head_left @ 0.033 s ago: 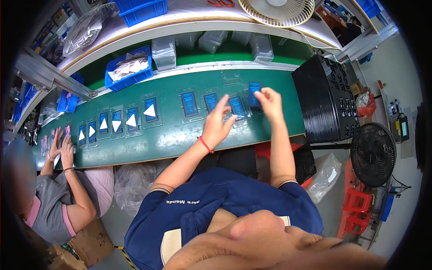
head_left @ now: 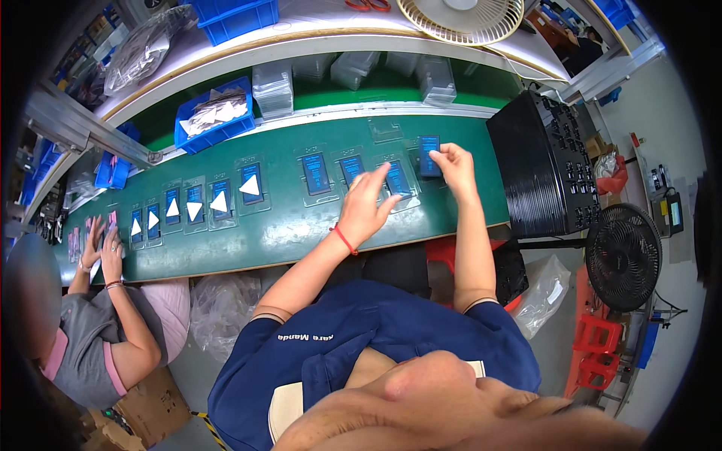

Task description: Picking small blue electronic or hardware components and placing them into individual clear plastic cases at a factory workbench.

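Note:
My right hand [head_left: 457,171] pinches the edge of a flat dark-blue pack [head_left: 429,155], which looks like a phone battery with printing on its face. It is over the far right part of the green workbench, upright in the picture. My left hand [head_left: 365,207] has its fingers spread and holds nothing. It hovers by two similar packs, one [head_left: 398,179] right of its fingers and one [head_left: 350,168] partly behind them. Another pack [head_left: 316,174] lies farther left in a clear plastic tray [head_left: 329,197]. An unfilled clear tray [head_left: 386,131] lies at the back.
Leftward, several packs in clear trays carry white triangular pieces [head_left: 250,185]. A blue bin [head_left: 184,135] of white pieces and stacked clear trays [head_left: 273,89] stand behind. Black stacked trays [head_left: 530,173] border the right end. A co-worker's hands [head_left: 111,252] work at far left.
My right hand has shifted the held pack slightly to the right and turned its face more into view. The fingers of my left hand have moved slightly.

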Available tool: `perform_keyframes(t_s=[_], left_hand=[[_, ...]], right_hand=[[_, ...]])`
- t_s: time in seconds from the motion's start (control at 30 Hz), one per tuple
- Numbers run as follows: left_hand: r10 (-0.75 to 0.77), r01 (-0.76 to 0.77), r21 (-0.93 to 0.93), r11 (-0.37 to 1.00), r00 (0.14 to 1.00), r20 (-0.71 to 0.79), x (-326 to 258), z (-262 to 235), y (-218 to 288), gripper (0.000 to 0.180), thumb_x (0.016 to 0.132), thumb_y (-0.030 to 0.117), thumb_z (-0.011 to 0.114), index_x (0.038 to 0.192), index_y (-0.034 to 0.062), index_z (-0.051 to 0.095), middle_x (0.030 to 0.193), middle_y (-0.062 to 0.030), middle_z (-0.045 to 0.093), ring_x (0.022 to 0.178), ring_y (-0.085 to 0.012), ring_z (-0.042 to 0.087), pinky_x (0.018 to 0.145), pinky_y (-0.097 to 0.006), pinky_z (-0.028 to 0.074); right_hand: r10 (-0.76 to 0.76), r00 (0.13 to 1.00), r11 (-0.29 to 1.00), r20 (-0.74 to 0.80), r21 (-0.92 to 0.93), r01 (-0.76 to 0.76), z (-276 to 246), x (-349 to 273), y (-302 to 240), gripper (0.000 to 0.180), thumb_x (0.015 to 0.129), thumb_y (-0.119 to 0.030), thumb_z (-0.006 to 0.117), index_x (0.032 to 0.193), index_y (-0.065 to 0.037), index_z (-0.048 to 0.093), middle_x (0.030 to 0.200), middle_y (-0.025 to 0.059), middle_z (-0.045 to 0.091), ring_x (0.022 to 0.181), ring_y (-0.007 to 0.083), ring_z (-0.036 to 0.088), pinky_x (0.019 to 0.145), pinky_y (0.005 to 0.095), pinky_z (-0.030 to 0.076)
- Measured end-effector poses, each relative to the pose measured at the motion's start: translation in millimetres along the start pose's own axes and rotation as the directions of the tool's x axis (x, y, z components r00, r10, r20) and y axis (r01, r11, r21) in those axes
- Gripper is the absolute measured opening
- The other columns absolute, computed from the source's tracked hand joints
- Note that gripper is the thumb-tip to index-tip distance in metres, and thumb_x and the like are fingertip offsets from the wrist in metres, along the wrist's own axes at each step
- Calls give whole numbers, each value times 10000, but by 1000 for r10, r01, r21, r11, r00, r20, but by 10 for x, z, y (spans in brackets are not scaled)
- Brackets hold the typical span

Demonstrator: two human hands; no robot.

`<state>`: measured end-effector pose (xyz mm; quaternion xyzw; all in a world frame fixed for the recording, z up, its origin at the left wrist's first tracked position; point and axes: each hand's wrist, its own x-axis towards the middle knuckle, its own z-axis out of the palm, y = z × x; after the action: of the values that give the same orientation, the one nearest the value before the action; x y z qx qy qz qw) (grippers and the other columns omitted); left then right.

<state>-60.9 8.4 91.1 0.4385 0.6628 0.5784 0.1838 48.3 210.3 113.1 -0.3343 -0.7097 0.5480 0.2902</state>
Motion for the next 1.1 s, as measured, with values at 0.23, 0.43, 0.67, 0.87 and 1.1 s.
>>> perform_keyframes(t_s=[0.23, 0.43, 0.67, 0.87, 1.1], left_hand=[[17, -99, 735, 671, 993, 118, -10, 121, -106, 778, 715, 652, 631, 1316, 168, 533, 1455, -256, 275, 1361, -468, 189, 1005, -733, 85], [-5, -76, 761, 645, 995, 103, -40, -37, -130, 752, 726, 636, 631, 1316, 179, 535, 1458, -250, 281, 1362, -456, 206, 1012, -724, 96], [29, -108, 766, 634, 993, 116, -197, -280, -226, 748, 734, 629, 629, 1330, 193, 512, 1457, -228, 296, 1363, -445, 218, 1021, -717, 102], [67, -69, 584, 809, 997, 24, -152, -854, -142, 599, 761, 427, 702, 1249, 108, 562, 1329, -237, 450, 1265, -393, 398, 1048, -543, 290], [367, 123, 906, 404, 886, -284, 678, -2816, -511, 411, 736, -52, 547, 1085, 122, 679, 1141, -153, 598, 1068, -325, 541, 916, -427, 437]], right_hand=[[-247, 960, 779, 129, -563, 276, -14, -113, 219, 363, 703, -112, 768, 1058, -120, 688, 820, 82, 555, 772, 234, 567, 696, 351, 484], [-470, 866, 477, 172, -776, 413, 248, -424, 277, 306, 792, -124, 676, 1098, -135, 685, 943, 95, 531, 878, 265, 542, 730, 381, 452], [-509, 835, 437, 208, -774, 459, 522, -483, 204, 372, 811, -252, 672, 1134, -70, 646, 1062, 134, 553, 957, 310, 531, 789, 424, 429], [-479, 852, 447, 212, -776, 445, 794, -508, 168, 463, 804, -299, 686, 1185, -48, 611, 1119, 151, 533, 1007, 312, 506, 839, 411, 405], [-476, 852, 481, 220, -746, 461, 816, -501, 149, 443, 825, -273, 673, 1201, -47, 604, 1102, 134, 521, 1003, 297, 495, 862, 399, 395]])
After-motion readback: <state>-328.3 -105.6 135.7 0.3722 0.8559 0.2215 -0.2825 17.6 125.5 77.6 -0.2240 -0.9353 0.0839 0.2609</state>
